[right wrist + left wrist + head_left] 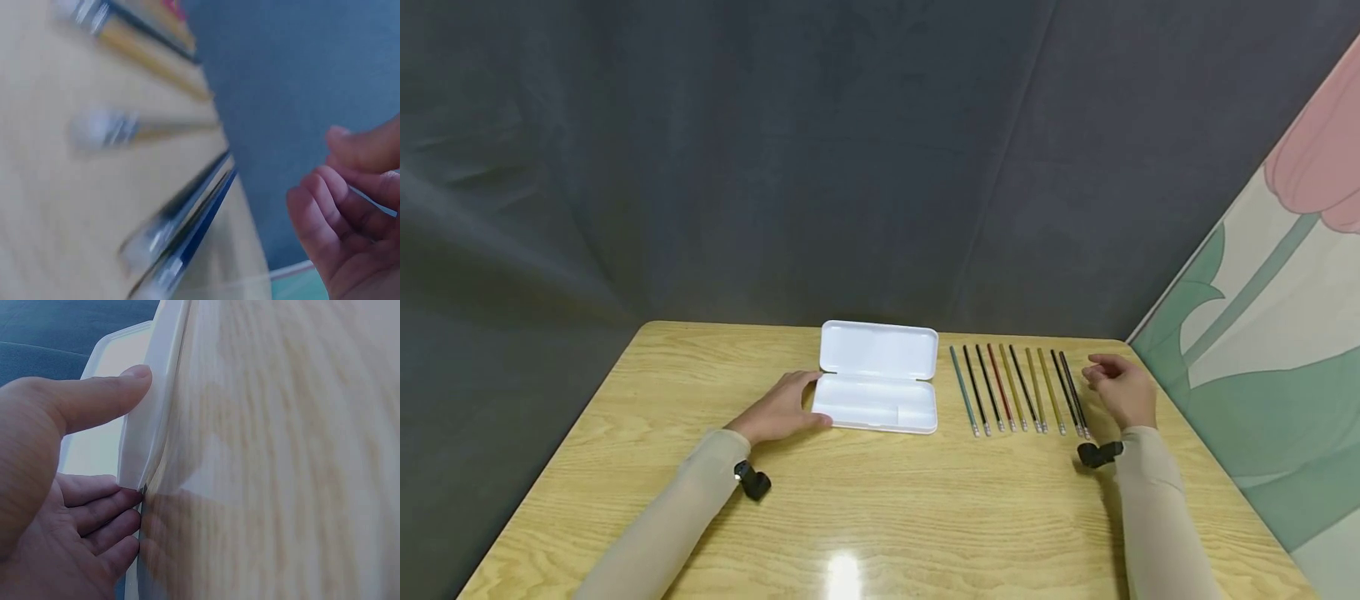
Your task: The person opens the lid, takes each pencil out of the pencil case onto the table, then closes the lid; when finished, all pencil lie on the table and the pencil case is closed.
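A white pencil case (857,403) lies with its lid (878,350) raised toward the back; its tray holds nothing, and a small compartment sits at the right. My left hand (786,408) grips the case's left end, thumb on the front wall in the left wrist view and fingers against the end. To the right, several pencils with eraser ends toward me lie in a row, from a teal pencil (964,390) past a red pencil (996,375) to a black pencil (1074,394). My right hand (1123,392) hovers beside that last one, fingers loosely bent, holding nothing.
The wooden table (850,500) ends at a dark curtain (850,167) behind the case and pencils. On the right hangs a flowered cloth (1262,375), close to the table's edge. Each wrist carries a small black camera (752,481).
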### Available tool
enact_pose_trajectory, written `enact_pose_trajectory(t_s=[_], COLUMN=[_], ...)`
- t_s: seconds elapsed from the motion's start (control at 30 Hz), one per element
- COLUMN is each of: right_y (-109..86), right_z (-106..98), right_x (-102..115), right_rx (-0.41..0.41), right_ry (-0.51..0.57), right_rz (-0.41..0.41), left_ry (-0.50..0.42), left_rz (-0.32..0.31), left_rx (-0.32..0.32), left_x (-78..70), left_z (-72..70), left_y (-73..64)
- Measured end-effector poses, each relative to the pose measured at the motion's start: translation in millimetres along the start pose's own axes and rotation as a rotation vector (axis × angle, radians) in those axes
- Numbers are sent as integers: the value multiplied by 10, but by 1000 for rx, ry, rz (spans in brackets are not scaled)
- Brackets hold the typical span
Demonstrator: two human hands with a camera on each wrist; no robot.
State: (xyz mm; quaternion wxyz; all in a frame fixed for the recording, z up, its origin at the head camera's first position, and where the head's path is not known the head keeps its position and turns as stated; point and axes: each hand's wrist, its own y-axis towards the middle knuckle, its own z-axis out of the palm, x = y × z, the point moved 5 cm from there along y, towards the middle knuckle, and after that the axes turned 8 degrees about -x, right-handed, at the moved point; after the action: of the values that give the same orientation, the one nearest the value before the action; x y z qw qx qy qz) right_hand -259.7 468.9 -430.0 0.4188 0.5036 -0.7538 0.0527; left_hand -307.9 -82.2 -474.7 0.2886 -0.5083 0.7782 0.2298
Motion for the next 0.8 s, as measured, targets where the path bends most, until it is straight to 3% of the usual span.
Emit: enact_pose_trajectory(t_s=[0.3, 0.5, 0.8], right_y=[-29, -62, -189], right_z=[116, 401, 883], right_x=[502, 820, 1266], right_rx=[79, 165, 326], right_ry=[507, 566, 666], right_rz=[29, -54, -115], left_ry=[-17, -21, -5], left_rz=[1, 1, 2], left_rx=[-9, -12, -13], left_x=[-18, -43, -70], left_z=[-9, -15, 0], left_y=[-7, -21, -21])
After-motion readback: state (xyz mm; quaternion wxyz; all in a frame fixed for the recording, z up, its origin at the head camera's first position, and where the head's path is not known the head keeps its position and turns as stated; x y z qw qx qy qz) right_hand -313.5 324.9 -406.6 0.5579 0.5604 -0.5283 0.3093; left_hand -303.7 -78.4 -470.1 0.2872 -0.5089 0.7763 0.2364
